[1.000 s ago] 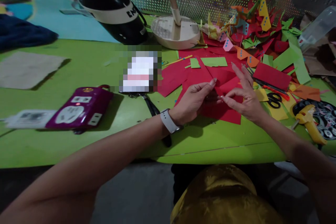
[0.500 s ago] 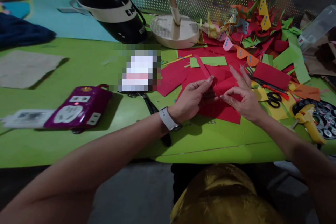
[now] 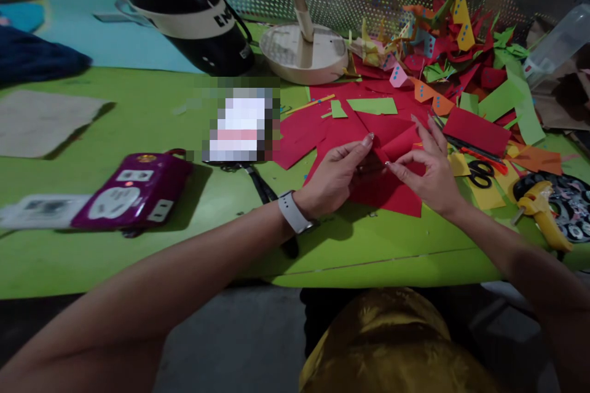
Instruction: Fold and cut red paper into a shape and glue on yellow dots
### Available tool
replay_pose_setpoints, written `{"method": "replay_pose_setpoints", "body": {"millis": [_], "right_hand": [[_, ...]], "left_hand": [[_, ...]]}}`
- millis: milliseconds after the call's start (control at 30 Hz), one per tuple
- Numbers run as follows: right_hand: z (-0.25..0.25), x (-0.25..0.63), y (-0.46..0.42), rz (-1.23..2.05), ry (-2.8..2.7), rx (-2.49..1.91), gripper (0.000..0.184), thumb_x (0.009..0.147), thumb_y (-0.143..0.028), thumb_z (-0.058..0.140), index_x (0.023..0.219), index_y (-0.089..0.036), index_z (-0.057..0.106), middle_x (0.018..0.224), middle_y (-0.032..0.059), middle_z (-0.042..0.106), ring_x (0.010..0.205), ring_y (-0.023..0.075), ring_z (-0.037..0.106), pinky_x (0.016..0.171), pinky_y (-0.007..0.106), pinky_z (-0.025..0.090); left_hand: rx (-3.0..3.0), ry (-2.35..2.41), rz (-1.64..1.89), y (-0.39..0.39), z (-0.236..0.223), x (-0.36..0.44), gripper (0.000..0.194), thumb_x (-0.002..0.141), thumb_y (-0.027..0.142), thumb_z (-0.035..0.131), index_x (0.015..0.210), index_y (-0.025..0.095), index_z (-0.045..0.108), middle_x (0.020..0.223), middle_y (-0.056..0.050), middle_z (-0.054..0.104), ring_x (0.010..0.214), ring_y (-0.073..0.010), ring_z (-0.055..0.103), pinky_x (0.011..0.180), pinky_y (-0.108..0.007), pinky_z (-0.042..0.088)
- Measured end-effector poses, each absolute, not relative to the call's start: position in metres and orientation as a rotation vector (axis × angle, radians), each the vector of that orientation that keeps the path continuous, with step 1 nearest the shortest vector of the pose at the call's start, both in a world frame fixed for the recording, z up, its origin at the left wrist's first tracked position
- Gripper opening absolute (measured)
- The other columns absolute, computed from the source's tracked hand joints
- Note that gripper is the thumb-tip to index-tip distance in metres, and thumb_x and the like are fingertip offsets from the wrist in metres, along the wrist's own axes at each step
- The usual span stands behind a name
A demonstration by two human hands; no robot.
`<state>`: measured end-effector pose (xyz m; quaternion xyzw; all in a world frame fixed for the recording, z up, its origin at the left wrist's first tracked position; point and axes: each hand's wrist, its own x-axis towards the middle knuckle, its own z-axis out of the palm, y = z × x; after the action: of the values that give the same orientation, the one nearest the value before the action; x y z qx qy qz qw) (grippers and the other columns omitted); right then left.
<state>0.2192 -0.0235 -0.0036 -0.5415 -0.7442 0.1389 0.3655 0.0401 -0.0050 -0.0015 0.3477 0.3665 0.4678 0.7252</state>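
Far left, one power block (image 3: pixel 131 187), sockets up, probably for easy plugging; then one phone (image 3: pixel 242 123), face up beyond the left wrist, likely so its screen (blurred here) can be read; behind it one bottle (image 3: pixel 193 18) and one fan base (image 3: pixel 302 61), set back, perhaps to spare working room; left hand (image 3: pixel 329 177), one watch (image 3: pixel 291 212) at its wrist, thumb closed on fingers over one red strip (image 3: pixel 357 118), seemingly to steady it; the strip slants away above the red sheets (image 3: pixel 399 199) (several, overlapped; no sure count), crossing one green slip (image 3: pixel 375 105); right hand (image 3: pixel 428 175) at the strip's near end, thumb and forefinger tips in a narrow pinch, other fingers raised; whether paper sits between those tips, cannot tell; farther right, one scissors (image 3: pixel 480 174) and one glue gun (image 3: pixel 546 206), likely within that arm's reach; behind, one heap (image 3: pixel 437 43), too tangled to count.
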Motion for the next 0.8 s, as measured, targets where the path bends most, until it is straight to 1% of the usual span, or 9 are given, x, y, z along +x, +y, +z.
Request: {"method": "replay_pose_setpoints", "body": {"millis": [167, 267, 333, 400, 600, 667, 733, 800], "right_hand": [[-0.004, 0.219, -0.022, 0.44, -1.86, -1.4, 0.017, 0.08, -0.04, 0.074, 0.074, -0.024, 0.073, 0.153, 0.0024, 0.047, 0.15, 0.0287, 0.026, 0.121, 0.054, 0.023], [-0.003, 0.219, -0.021, 0.507, -1.805, -1.4, 0.017, 0.08, -0.04, 0.073, 0.074, -0.025, 0.072, 0.147, 0.0049, 0.054, 0.148, 0.028, 0.032, 0.12, 0.056, 0.024], [-0.002, 0.219, -0.02, 0.571, -1.764, -1.377, 0.017, 0.081, -0.041, 0.072, 0.075, -0.026, 0.072, 0.144, 0.0048, 0.056, 0.146, 0.0273, 0.035, 0.12, 0.056, 0.025], [-0.001, 0.22, -0.02, 0.632, -1.738, -1.342, 0.016, 0.081, -0.041, 0.071, 0.077, -0.026, 0.072, 0.143, 0.0047, 0.057, 0.145, 0.0268, 0.037, 0.12, 0.056, 0.025], [0.0, 0.22, -0.02, 0.712, -1.729, -1.299, 0.013, 0.079, -0.039, 0.071, 0.079, -0.026, 0.072, 0.143, 0.0035, 0.057, 0.147, 0.0261, 0.034, 0.121, 0.052, 0.024], [0.001, 0.22, -0.021, 0.726, -1.717, -1.28, 0.012, 0.078, -0.037, 0.07, 0.081, -0.026, 0.073, 0.142, 0.004, 0.058, 0.146, 0.0266, 0.035, 0.121, 0.052, 0.024], [0.003, 0.221, -0.022, 0.754, -1.722, -1.258, 0.009, 0.076, -0.03, 0.069, 0.082, -0.026, 0.074, 0.14, 0.0043, 0.059, 0.146, 0.0273, 0.035, 0.121, 0.053, 0.024], [0.006, 0.222, -0.024, 0.792, -1.774, -1.245, 0.013, 0.073, -0.022, 0.064, 0.079, -0.026, 0.075, 0.14, 0.0029, 0.059, 0.147, 0.0274, 0.033, 0.121, 0.054, 0.023]], "left_hand": [[0.739, 0.824, 1.022, -0.003, -0.004, 0.038, 0.032, 0.069, 0.044, 0.084, 0.074, 0.019, 0.067, 0.065, 0.004, 0.066, 0.072, -0.0146, 0.068, 0.079, -0.032, 0.059], [0.706, 0.822, 1.026, -0.002, -0.003, 0.038, 0.031, 0.068, 0.042, 0.085, 0.076, 0.018, 0.067, 0.066, 0.004, 0.066, 0.07, -0.0137, 0.068, 0.078, -0.031, 0.06], [0.689, 0.811, 1.037, -0.002, -0.003, 0.038, 0.032, 0.068, 0.041, 0.086, 0.077, 0.017, 0.067, 0.065, 0.004, 0.066, 0.067, -0.0126, 0.067, 0.076, -0.03, 0.06], [0.673, 0.815, 1.048, -0.001, -0.002, 0.038, 0.031, 0.07, 0.04, 0.085, 0.075, 0.017, 0.066, 0.063, 0.004, 0.065, 0.065, -0.0118, 0.066, 0.074, -0.029, 0.06], [0.605, 0.859, 1.072, -0.001, 0.004, 0.04, 0.024, 0.079, 0.032, 0.08, 0.073, 0.016, 0.064, 0.06, 0.004, 0.063, 0.062, -0.0101, 0.065, 0.071, -0.026, 0.06], [0.609, 0.83, 1.082, -0.002, 0.005, 0.04, 0.022, 0.078, 0.031, 0.081, 0.073, 0.016, 0.065, 0.061, 0.004, 0.063, 0.061, -0.0098, 0.064, 0.069, -0.025, 0.06], [0.648, 0.783, 1.092, -0.002, 0.003, 0.04, 0.023, 0.072, 0.029, 0.085, 0.072, 0.016, 0.067, 0.065, 0.003, 0.066, 0.063, -0.0093, 0.064, 0.067, -0.023, 0.058], [0.699, 0.759, 1.101, -0.002, 0.001, 0.039, 0.024, 0.066, 0.026, 0.089, 0.071, 0.016, 0.067, 0.07, 0.003, 0.07, 0.065, -0.009, 0.064, 0.065, -0.02, 0.056]]}}
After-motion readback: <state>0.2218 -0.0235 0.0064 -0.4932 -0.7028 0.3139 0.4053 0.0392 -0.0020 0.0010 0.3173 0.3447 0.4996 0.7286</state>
